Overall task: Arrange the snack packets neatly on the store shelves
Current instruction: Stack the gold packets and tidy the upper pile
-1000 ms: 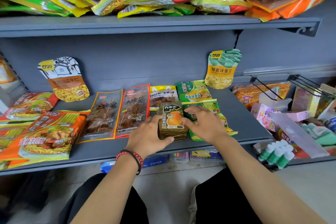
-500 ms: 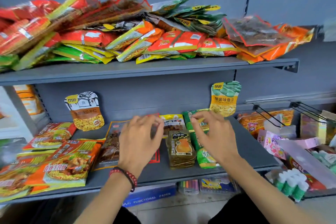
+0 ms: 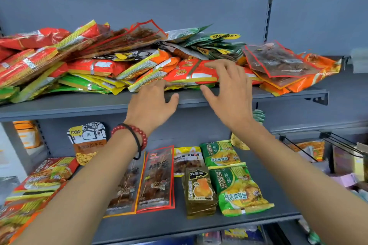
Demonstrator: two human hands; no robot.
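A jumbled heap of snack packets (image 3: 95,59) in red, orange, yellow and green covers the upper shelf (image 3: 79,105). My left hand (image 3: 151,103) is raised at that shelf's front edge, fingers spread, fingertips at a yellow-orange packet (image 3: 145,77). My right hand (image 3: 229,93) lies open against a red packet (image 3: 191,73) in the heap, holding nothing. On the lower shelf (image 3: 179,223) lie neat rows: a stack of olive-brown packets (image 3: 199,191), two green noodle packets (image 3: 237,191), and red-edged clear skewer packets (image 3: 157,179).
Orange and red noodle packets (image 3: 39,177) are piled at the lower shelf's left. A white-and-orange nut pouch (image 3: 87,141) leans on the back panel. Wire hooks (image 3: 338,143) and small goods fill the right bay. A clear dark-snack packet (image 3: 278,59) tops the heap's right end.
Both hands have let go of the olive-brown stack on the lower shelf and risen to the heap on the upper shelf. The view has tilted upward.
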